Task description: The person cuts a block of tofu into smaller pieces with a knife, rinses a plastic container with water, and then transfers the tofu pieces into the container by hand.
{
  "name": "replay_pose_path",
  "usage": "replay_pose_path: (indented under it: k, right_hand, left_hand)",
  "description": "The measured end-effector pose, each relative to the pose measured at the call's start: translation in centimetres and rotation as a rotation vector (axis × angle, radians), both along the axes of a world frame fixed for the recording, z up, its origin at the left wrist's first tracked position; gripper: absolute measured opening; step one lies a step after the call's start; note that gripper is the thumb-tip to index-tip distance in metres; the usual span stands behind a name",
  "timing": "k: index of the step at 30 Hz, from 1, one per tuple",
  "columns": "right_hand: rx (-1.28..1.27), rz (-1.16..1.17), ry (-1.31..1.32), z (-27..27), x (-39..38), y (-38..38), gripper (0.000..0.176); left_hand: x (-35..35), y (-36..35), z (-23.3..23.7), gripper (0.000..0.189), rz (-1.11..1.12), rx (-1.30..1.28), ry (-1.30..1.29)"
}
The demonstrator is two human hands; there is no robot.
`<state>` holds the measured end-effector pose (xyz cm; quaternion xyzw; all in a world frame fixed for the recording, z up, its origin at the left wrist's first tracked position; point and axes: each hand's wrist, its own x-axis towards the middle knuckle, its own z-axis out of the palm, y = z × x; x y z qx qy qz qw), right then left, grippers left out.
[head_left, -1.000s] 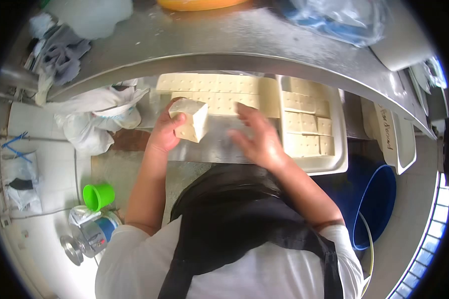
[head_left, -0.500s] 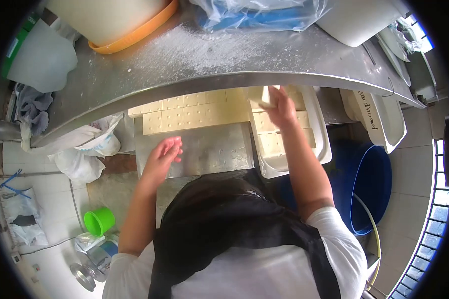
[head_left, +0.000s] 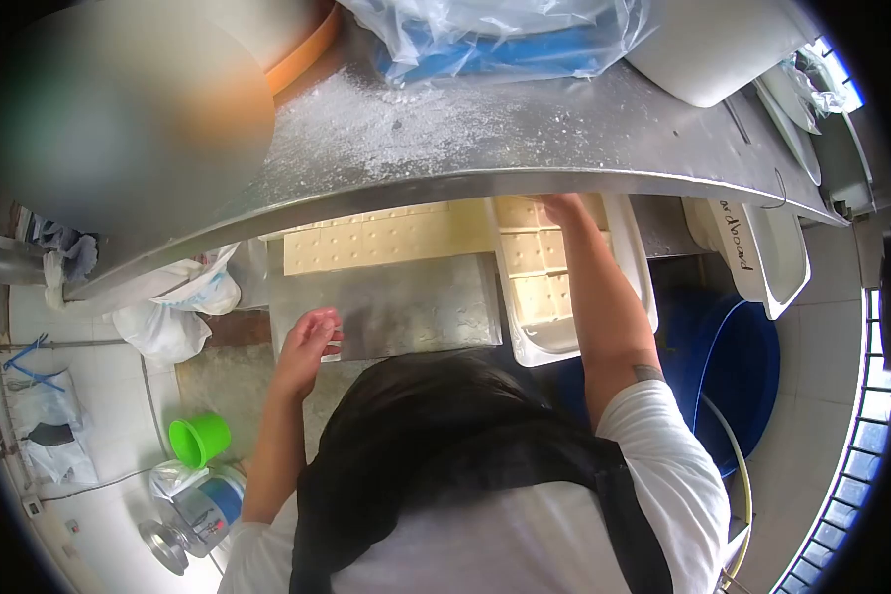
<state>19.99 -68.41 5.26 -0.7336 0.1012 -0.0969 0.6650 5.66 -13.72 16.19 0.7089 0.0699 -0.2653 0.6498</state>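
Pale dimpled blocks (head_left: pixel 342 243), apparently tofu, are seen from above, split between a steel counter (head_left: pixel 396 312) and a white plastic tray (head_left: pixel 547 348) beside it. The split looks partway: some blocks are already laid in the tray, while two rows are left on the counter, the back one partly hidden by a steel shelf (head_left: pixel 604 129).

In the tray, at least six block tops can be counted left of the forearm, in three rows of two; the full number cannot be told. About four dimpled tops are shown in the counter's front row, but faint seams keep the count unsure.

The left hand (head_left: pixel 310 342) is held near the counter's front left corner, its fingers loosely curled around nothing. The right hand (head_left: pixel 562 206) is reached over the tray's far end; its fingers are hidden by the shelf edge, so whether anything is grasped cannot be told.

One tray, one green bucket (head_left: pixel 200 440), one blue barrel (head_left: pixel 757 366) and one hand-lettered white container (head_left: pixel 738 243) are counted.
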Motion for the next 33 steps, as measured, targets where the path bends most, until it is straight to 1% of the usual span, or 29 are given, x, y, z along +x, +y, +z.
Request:
replay_pose_path:
  k: [1, 2, 3, 5, 6, 7, 8, 9, 10, 11, 12, 13, 14, 15, 16, 17, 18, 20, 21, 22, 24, 28, 31, 33]
  right_hand:
    - [0.104, 0.027, 0.013, 1.2, -0.3, 0.5, 0.055]
    - [0.207, 0.053, 0.026, 1.0, -0.2, 0.5, 0.057]
    - [0.204, 0.051, 0.025, 0.7, 0.3, 0.6, 0.057]
    - [0.281, -0.042, -0.023, 0.0, 1.0, 0.4, 0.050]
    - [0.278, -0.049, -0.027, 2.0, 0.3, 0.7, 0.050]
    - [0.515, -0.084, 0.005, 6.0, -1.2, 1.5, 0.044]
    - [0.754, -0.117, 0.036, 8.2, -2.5, 2.1, 0.038]
    - [0.754, -0.122, 0.030, 8.1, -3.5, 1.6, 0.038]
    - [0.819, -0.137, -0.019, 7.9, -4.4, 0.7, 0.039]
    - [0.883, -0.152, -0.069, 7.8, -5.4, 0.0, 0.040]
    - [0.881, -0.161, -0.081, 8.4, -6.9, 0.0, 0.040]
    - [0.923, -0.179, -0.079, 9.6, -9.0, 0.2, 0.038]
    - [0.966, -0.198, -0.079, 10.3, -11.0, 0.3, 0.037]
    - [0.964, -0.210, -0.093, 9.9, -12.8, -0.1, 0.037]
    - [0.990, -0.159, -0.076, 8.9, -14.6, -0.8, 0.037]
    - [1.016, -0.111, -0.060, 8.3, -16.5, -1.3, 0.038]
    - [0.972, -0.200, -0.043, 8.8, -18.6, -0.9, 0.042]
    - [0.904, -0.339, -0.040, 13.2, -21.8, 1.7, 0.051]
    - [0.887, -0.303, -0.042, 12.4, -23.5, 1.0, 0.053]
    - [0.891, -0.318, -0.038, 11.6, -25.2, 0.6, 0.054]
    - [0.895, -0.355, -0.045, 12.3, -27.4, 0.7, 0.058]
    - [0.896, -0.327, -0.060, 11.3, -28.9, 0.0, 0.063]
    - [0.862, -0.299, -0.044, 11.3, -27.8, -0.4, 0.063]
    - [0.857, -0.283, -0.045, 11.0, -26.3, -0.8, 0.061]
  left_hand:
    - [0.0, -0.1, 0.0, 0.036, 0.001, -0.001, -0.001]
    - [0.2, -0.5, 0.2, 0.036, -0.015, 0.005, -0.004]
    - [0.4, -1.0, 0.3, 0.036, -0.033, 0.011, -0.006]
    - [1.2, -3.1, 0.7, 0.035, -0.084, 0.020, -0.051]
    - [1.9, -4.7, 0.9, 0.035, -0.129, 0.032, -0.098]
    - [2.9, -6.5, -0.1, 0.036, -0.197, 0.025, -0.206]
    - [4.0, -8.7, -1.0, 0.037, -0.265, 0.019, -0.315]
    - [4.6, -12.0, 0.4, 0.037, -0.302, 0.003, -0.388]
    - [5.2, -15.9, 1.9, 0.038, -0.340, -0.015, -0.464]
    - [6.3, -19.5, 1.6, 0.040, -0.370, -0.057, -0.517]
    - [7.4, -23.0, 3.3, 0.039, -0.414, 0.018, -0.556]
    - [8.6, -26.6, 3.7, 0.042, -0.432, -0.030, -0.461]
    - [10.3, -29.8, 2.9, 0.051, -0.469, -0.004, -0.603]
    - [12.8, -33.0, -0.2, 0.051, -0.485, -0.010, -0.610]
    - [15.5, -36.5, -4.4, 0.058, -0.270, -0.175, -0.569]
    - [17.1, -39.2, -6.5, 0.065, -0.058, -0.336, -0.515]
    - [18.5, -41.1, -6.9, 0.066, -0.045, -0.283, -0.434]
    - [20.5, -43.2, -7.3, 0.066, -0.180, -0.097, -0.254]
    - [20.9, -44.0, -7.0, 0.067, -0.251, -0.032, -0.172]
    - [21.1, -44.9, -6.7, 0.067, -0.314, 0.015, -0.096]
    - [21.2, -46.3, -6.7, 0.068, -0.424, 0.085, 0.010]
    - [21.0, -47.5, -7.0, 0.070, -0.567, 0.128, 0.127]
    - [20.8, -46.0, -6.0, 0.071, -0.603, 0.095, 0.174]
    - [18.6, -43.4, -2.4, 0.067, -0.870, 0.815, -0.705]
